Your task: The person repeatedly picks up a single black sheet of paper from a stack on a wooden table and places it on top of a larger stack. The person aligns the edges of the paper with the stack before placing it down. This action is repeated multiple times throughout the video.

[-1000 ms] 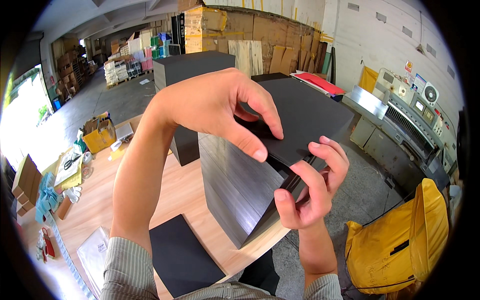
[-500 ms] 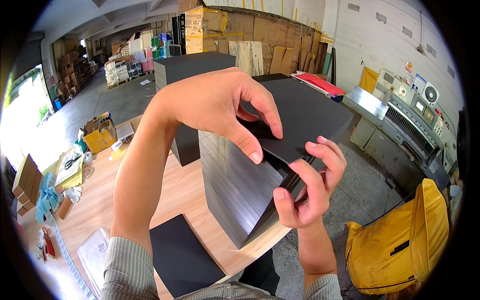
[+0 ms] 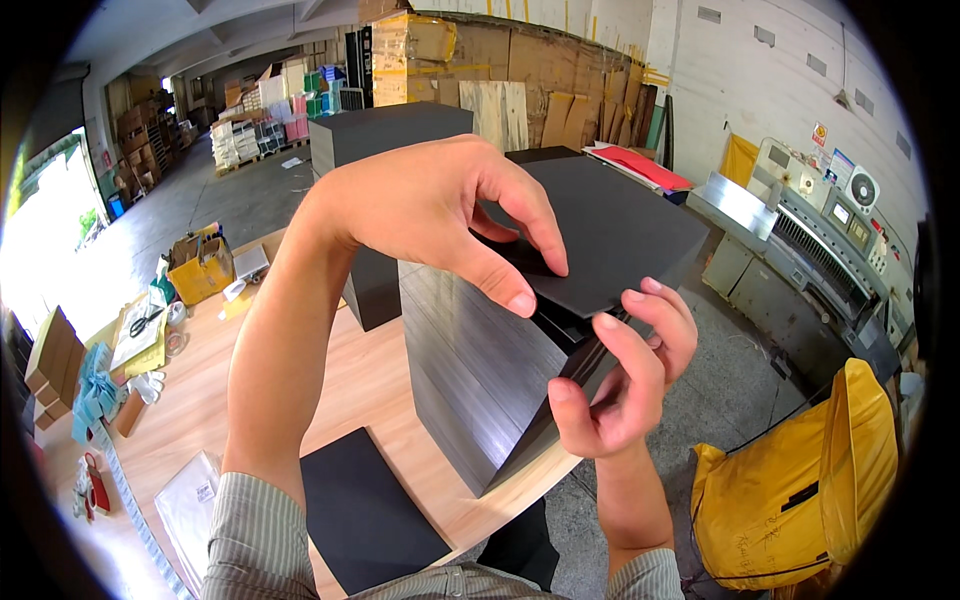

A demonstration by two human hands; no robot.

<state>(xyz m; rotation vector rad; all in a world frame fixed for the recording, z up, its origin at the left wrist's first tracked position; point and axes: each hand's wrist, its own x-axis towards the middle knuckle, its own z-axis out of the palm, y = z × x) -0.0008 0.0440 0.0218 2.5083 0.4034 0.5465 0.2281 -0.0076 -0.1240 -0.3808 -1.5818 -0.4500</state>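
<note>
A tall stack of black sheets [image 3: 470,370], like thin board, stands on the table beneath both hands. My left hand [image 3: 430,200] arches over its near edge, pinching the top sheets [image 3: 630,225] with the thumb at the edge and the fingers on top. Their near corner is lifted, leaving a dark gap below. At that corner, my right hand [image 3: 630,375] has its fingers curled but apart. Its index fingertip is by the raised corner and its thumb is close to the stack's side; contact is hard to tell.
Another tall black stack [image 3: 390,120] stands behind. One black sheet [image 3: 372,510] lies flat on the wooden table [image 3: 350,370]. Scissors [image 3: 147,320], a cardboard box [image 3: 200,270] and a plastic bag [image 3: 190,510] lie left. A yellow sack [image 3: 780,490] and a large grey machine [image 3: 800,260] stand right.
The near corner of the top sheets has risen slightly, and the gap beneath is wider. My right index finger has shifted a little. My left hand has barely moved.
</note>
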